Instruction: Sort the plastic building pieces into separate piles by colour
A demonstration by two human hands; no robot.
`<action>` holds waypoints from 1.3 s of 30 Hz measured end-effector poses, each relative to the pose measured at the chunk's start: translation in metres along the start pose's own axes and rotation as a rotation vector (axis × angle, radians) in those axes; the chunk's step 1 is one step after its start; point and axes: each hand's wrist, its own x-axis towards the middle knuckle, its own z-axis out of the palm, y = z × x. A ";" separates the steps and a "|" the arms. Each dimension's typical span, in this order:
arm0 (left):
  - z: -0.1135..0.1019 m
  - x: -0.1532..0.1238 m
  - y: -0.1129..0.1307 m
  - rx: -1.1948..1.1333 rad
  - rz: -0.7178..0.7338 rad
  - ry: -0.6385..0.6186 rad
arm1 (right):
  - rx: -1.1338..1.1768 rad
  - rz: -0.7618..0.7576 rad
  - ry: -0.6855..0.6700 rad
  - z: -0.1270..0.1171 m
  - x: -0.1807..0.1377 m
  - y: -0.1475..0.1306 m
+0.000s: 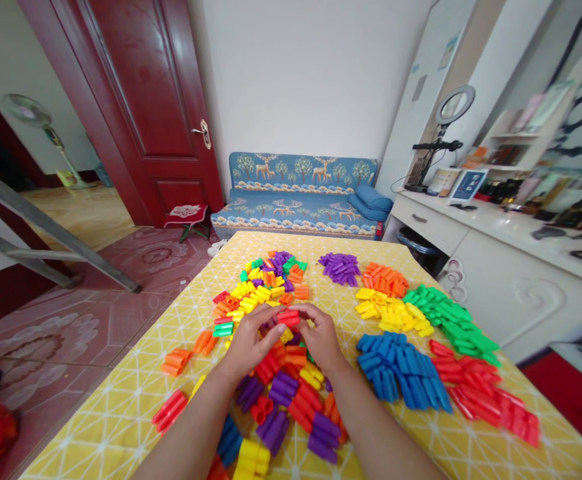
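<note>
Between my two hands, over the middle of the table, is a red plastic tube block. My left hand closes on its left side with thumb and fingers. My right hand grips the same block from the right, fingers bent. Under and around my wrists lies a mixed heap of joined-tube blocks in several colours, among them purple blocks and red blocks. Beyond my hands the heap carries on with yellow blocks. My forearms cover part of it.
Sorted piles lie on the right of the yellow tablecloth: purple, orange, yellow, green, blue and red. A blue patterned sofa stands behind; a white dresser is at right.
</note>
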 end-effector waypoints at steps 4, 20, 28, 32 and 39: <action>0.001 0.000 -0.002 -0.040 -0.059 -0.011 | 0.043 -0.013 -0.017 0.002 -0.001 0.003; 0.001 0.000 -0.008 -0.049 -0.096 0.037 | 0.089 0.186 -0.012 0.003 0.004 -0.009; -0.003 0.000 -0.011 0.030 -0.081 0.009 | 0.144 0.323 0.143 -0.054 0.014 -0.065; -0.004 0.001 -0.011 0.042 -0.084 -0.016 | -0.137 0.294 0.260 -0.124 -0.004 -0.070; -0.003 0.002 -0.012 0.067 -0.065 -0.018 | -0.960 0.429 0.409 -0.256 -0.066 -0.033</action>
